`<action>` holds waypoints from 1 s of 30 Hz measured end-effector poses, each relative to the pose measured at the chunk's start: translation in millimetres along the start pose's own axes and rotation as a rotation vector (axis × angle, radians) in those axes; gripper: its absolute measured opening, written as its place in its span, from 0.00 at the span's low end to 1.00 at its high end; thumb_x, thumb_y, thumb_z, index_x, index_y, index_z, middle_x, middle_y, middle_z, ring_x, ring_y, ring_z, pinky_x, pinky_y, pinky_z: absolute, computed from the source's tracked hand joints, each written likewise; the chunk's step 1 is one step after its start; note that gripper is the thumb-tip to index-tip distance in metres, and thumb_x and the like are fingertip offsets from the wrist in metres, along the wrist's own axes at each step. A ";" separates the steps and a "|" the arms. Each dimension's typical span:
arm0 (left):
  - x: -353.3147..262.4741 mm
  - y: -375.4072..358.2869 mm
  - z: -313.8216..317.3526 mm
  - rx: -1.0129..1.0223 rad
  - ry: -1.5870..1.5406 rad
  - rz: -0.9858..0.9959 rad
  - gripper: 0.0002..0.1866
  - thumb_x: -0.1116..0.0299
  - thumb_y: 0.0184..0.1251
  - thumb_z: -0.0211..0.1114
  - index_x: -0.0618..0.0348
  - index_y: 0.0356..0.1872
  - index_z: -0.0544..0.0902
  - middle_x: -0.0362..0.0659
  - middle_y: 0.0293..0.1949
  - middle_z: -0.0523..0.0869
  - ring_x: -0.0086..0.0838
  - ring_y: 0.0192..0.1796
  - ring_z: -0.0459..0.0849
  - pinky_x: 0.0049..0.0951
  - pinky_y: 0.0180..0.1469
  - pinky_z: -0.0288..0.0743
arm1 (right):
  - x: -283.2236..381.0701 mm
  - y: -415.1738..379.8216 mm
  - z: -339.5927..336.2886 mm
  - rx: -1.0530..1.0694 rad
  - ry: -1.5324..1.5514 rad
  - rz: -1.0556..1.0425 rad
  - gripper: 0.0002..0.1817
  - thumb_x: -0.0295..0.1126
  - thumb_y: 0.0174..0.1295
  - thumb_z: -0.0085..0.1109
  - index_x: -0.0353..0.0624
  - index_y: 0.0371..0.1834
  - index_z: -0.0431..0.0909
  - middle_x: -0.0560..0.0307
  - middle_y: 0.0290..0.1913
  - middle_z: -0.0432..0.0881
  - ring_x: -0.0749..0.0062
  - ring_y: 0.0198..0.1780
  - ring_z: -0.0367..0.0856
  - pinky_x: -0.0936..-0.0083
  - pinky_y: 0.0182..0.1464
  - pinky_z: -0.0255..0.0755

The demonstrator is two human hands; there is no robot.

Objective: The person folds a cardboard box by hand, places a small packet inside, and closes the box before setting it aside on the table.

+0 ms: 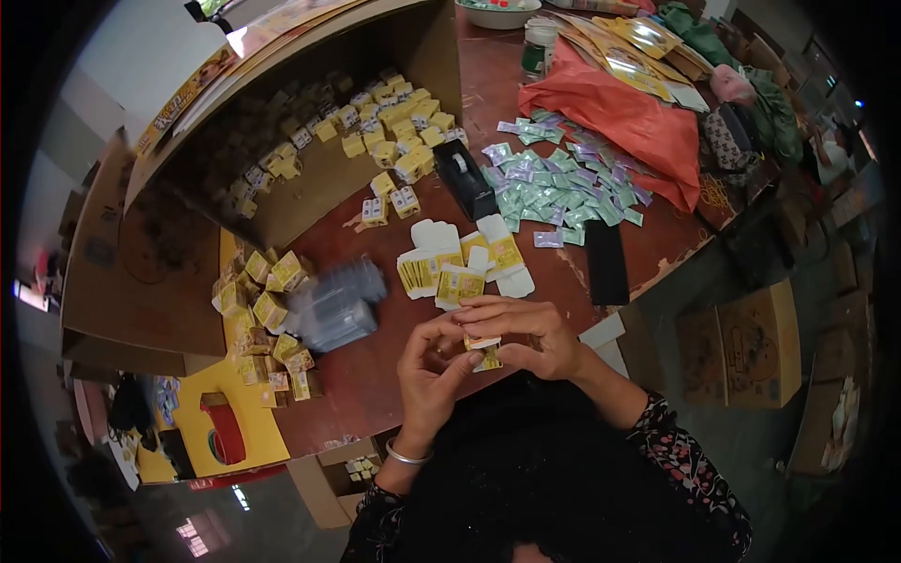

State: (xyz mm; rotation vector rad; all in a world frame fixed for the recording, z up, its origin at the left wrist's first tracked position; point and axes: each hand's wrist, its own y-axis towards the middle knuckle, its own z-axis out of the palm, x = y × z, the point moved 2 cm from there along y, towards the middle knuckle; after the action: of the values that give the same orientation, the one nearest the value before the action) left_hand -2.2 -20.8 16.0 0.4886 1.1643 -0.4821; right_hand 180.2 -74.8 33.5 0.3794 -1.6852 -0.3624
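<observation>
Both my hands meet at the table's front edge around a small yellow-and-white carton (485, 349). My left hand (434, 361) has its thumb and fingers closed on the carton's left side. From the right, my right hand (535, 342) wraps it, fingers across the top and thumb at the lower side. Much of the carton is hidden behind the fingers. Just beyond lie flat, unfolded yellow cartons (460, 258) with white flaps. To the left sit a clear plastic stack (340, 302) and a heap of folded yellow cartons (267, 310).
A big cardboard box (310, 188) on its side holds many small yellow boxes (404, 122). A black tape dispenser (465, 183) stands beside a pile of green and purple sachets (554, 183). Near them are a red plastic bag (624, 122), a black flat object (606, 263) and a jar (539, 49).
</observation>
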 end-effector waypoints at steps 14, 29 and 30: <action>8.0 10.0 -13.9 -0.019 -0.002 -0.121 0.22 0.86 0.66 0.71 0.62 0.58 0.74 0.46 0.66 0.76 0.28 0.64 0.81 0.28 0.61 0.84 | -15.2 25.0 3.8 -0.052 0.182 0.504 0.12 0.22 0.69 0.64 0.32 0.53 0.87 0.44 0.55 0.89 0.64 0.58 0.87 0.71 0.61 0.80; 14.6 20.5 -22.5 -0.061 -0.075 -0.057 0.15 0.84 0.70 0.67 0.61 0.54 0.80 0.46 0.70 0.71 0.34 0.70 0.77 0.32 0.66 0.80 | -34.7 35.6 -2.4 0.137 -0.222 0.010 0.17 0.27 0.64 0.69 0.34 0.56 0.87 0.42 0.59 0.87 0.53 0.59 0.88 0.65 0.60 0.82; 15.1 20.2 -23.9 -0.065 -0.066 -0.070 0.14 0.84 0.71 0.67 0.61 0.53 0.81 0.46 0.70 0.72 0.34 0.70 0.77 0.31 0.66 0.80 | -36.9 36.0 -1.9 0.144 -0.285 -0.050 0.17 0.28 0.64 0.70 0.35 0.55 0.87 0.43 0.58 0.87 0.52 0.59 0.88 0.64 0.59 0.83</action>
State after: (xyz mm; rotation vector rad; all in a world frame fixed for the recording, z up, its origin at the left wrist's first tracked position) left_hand -3.1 7.9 -3.5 0.3742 1.1329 -0.5151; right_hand 185.6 -26.1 17.2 0.4949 -1.9897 -0.3443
